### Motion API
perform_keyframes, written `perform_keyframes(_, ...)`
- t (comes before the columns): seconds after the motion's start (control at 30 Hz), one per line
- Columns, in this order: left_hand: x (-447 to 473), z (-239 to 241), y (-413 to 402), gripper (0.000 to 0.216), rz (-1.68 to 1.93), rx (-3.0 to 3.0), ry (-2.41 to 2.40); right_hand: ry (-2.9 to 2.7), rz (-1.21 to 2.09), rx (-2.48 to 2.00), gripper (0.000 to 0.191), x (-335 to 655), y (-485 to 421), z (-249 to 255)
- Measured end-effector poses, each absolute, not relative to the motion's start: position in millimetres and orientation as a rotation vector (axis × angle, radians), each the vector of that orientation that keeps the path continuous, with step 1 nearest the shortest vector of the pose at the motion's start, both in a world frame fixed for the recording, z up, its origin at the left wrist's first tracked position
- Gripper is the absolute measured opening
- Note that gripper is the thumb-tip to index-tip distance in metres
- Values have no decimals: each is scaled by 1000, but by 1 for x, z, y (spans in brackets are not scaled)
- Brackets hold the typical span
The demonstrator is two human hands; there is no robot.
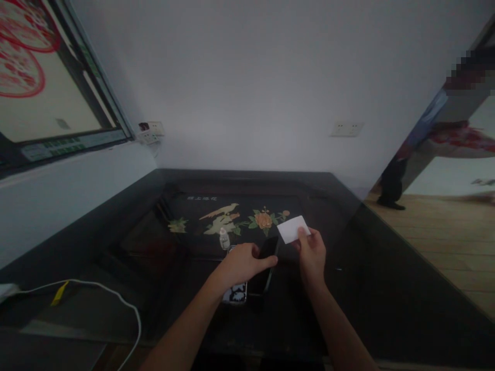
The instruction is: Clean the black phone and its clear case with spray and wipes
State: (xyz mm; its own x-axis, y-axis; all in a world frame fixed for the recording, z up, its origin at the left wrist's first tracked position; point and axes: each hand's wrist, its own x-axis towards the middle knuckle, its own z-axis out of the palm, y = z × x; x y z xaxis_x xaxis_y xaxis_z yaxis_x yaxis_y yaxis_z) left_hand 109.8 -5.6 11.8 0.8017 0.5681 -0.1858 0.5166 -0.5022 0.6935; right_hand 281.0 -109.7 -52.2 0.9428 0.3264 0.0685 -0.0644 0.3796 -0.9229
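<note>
My right hand [313, 252] pinches a white card [291, 230] between thumb and fingers, raised over the dark table. My left hand [249, 263] is closed around a dark smartphone [263, 281], its thumb lying across the phone's face. Partly covered by my left wrist is a phone case [235, 293] with a black-and-white pattern, close beside the smartphone. A small pale tag-like charm [224, 239] lies just beyond my left hand.
The glossy black table [305, 330] bears a bird-and-flower picture [263, 220]. A white cable [116, 293] with a yellow tag [60, 293] runs along its left side. Wall sockets [347, 129] are behind it. Someone in dark trousers [393, 178] stands at the right.
</note>
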Motion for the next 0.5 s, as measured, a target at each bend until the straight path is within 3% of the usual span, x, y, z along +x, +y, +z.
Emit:
perform_keyframes(0.3, 115, -10, 2, 52, 262, 2214, 555, -646, 325, -1392, 34, 264, -109, -48)
perform_keyframes(0.5, 120, -20, 6, 50, 398, 2077, 560, -729, 196, -1458, 35, 259, -112, -46)
